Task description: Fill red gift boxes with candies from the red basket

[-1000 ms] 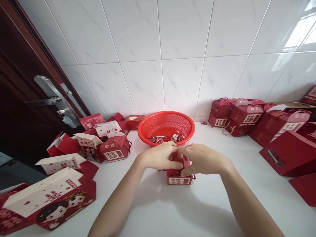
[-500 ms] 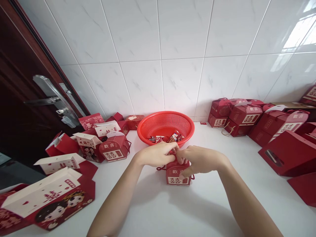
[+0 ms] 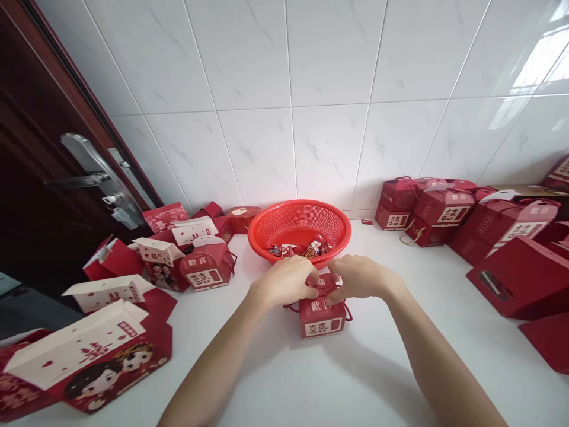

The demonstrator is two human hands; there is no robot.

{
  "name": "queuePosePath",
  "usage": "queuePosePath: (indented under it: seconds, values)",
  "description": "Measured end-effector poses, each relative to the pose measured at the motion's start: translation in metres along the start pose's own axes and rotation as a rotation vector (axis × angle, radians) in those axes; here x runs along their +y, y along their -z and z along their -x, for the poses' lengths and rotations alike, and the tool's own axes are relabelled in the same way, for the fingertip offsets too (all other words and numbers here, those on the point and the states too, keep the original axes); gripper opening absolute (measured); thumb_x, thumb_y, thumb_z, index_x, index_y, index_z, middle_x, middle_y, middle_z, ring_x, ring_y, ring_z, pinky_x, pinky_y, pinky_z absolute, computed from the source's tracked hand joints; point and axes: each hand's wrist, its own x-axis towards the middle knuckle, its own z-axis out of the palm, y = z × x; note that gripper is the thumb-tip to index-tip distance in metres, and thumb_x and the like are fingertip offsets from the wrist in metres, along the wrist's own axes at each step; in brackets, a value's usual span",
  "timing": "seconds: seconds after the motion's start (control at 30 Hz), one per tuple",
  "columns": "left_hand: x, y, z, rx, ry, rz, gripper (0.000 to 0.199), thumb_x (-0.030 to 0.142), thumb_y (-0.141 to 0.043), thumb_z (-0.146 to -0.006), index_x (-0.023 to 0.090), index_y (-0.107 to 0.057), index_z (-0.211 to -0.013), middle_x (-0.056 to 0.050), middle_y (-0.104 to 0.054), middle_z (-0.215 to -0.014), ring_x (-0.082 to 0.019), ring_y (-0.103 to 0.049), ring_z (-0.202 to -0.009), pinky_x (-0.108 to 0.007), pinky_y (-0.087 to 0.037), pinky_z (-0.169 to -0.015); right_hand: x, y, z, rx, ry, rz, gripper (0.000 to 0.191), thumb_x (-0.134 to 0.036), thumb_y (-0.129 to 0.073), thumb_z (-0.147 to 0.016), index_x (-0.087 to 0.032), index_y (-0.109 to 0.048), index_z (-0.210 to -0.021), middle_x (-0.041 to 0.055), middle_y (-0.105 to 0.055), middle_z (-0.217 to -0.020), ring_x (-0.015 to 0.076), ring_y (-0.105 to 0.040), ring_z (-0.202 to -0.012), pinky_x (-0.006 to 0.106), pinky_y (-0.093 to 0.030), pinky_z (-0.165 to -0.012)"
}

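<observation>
A small red candy box (image 3: 323,326) with white Chinese characters stands upright on the white table in front of me. Dark red cord loops stick out at both its sides. My left hand (image 3: 287,281) is closed on the left part of its top, thumb toward the front flap. From the other side, my right hand (image 3: 362,277) grips the right part of the top, its thumb on the front flap. The fingertips behind the lid are partly hidden. Just beyond my hands sits a red plastic basket (image 3: 299,209) holding several wrapped candies (image 3: 316,245).
On the left stand several open red and cream boxes (image 3: 102,350) and a closed candy box (image 3: 205,265). Stacked red boxes (image 3: 442,207) line the right side, with a larger red box (image 3: 515,276) nearer me. White tiled wall (image 3: 329,65) rises behind; a dark door (image 3: 40,118) is at left.
My hands have drawn slightly apart over the box top, and the front flap now lies back, showing more of the lid. The basket and surrounding boxes have stayed put.
</observation>
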Motion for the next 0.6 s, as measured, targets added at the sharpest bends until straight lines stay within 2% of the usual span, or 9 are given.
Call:
queuePosePath:
  seconds: [0.1, 0.3, 0.4, 0.6]
  values:
    - [0.001, -0.001, -0.001, -0.072, 0.065, 0.002, 0.012, 0.024, -0.062, -0.075, 0.023, -0.058, -0.063, 0.001, -0.057, -0.057, -0.018, -0.057, -0.057, -0.027, -0.033, -0.050, 0.013, 0.004, -0.002, -0.059, 0.032, -0.068, 0.027, -0.044, -0.073, -0.074, -0.020, -0.061, -0.080, 0.0043, -0.066, -0.085, 0.0197, -0.059, -0.072, 0.027, -0.037, -0.054]
    - [-0.008, 0.000, -0.007, -0.189, 0.113, 0.007, 0.014, 0.032, -0.062, -0.078, 0.023, -0.051, -0.076, 0.001, -0.061, -0.069, -0.018, -0.059, -0.060, -0.026, -0.036, -0.047, 0.032, 0.003, -0.016, -0.183, 0.211, -0.177, 0.014, -0.027, -0.067, -0.077, -0.018, -0.066, -0.067, 0.0004, -0.068, -0.074, 0.0151, -0.057, -0.068, 0.026, -0.039, -0.060]
    - [-0.010, 0.000, -0.009, -0.236, 0.125, 0.001, 0.016, 0.034, -0.061, -0.079, 0.023, -0.050, -0.082, 0.000, -0.063, -0.075, -0.019, -0.061, -0.061, -0.027, -0.037, -0.047, 0.037, 0.001, -0.022, -0.199, 0.242, -0.249, 0.011, -0.023, -0.065, -0.075, -0.017, -0.070, -0.068, 0.0005, -0.069, -0.075, 0.0150, -0.058, -0.070, 0.026, -0.041, -0.064]
    - [-0.010, 0.001, -0.010, -0.256, 0.102, 0.022, 0.018, 0.035, -0.060, -0.079, 0.023, -0.046, -0.080, 0.000, -0.062, -0.073, -0.020, -0.061, -0.060, -0.027, -0.037, -0.048, 0.041, 0.003, -0.022, -0.193, 0.298, -0.433, 0.006, -0.015, -0.066, -0.066, -0.016, -0.070, -0.071, -0.0017, -0.066, -0.068, 0.0141, -0.059, -0.067, 0.025, -0.044, -0.064]
